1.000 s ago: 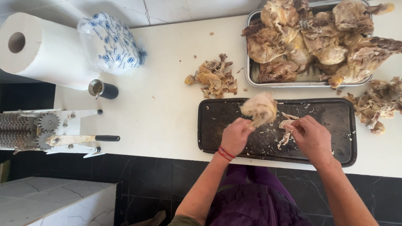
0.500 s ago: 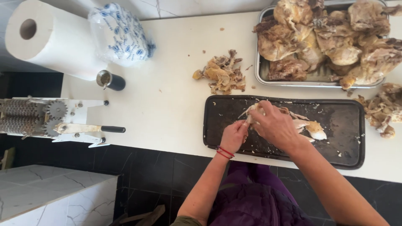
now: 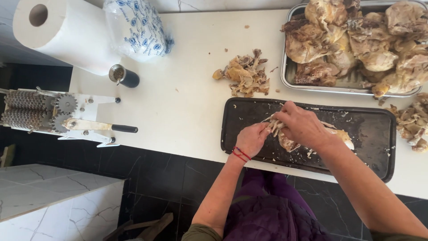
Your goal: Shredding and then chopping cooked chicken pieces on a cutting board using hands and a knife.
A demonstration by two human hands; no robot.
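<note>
On the black tray (image 3: 374, 134) at the counter's near edge, a piece of cooked chicken (image 3: 290, 142) lies between both hands. Left hand (image 3: 252, 139) pinches its pale shreds at the left end; right hand (image 3: 301, 127) clamps over the meat from above, covering most of it. A metal pan (image 3: 287, 76) of more chicken sits behind.
</note>
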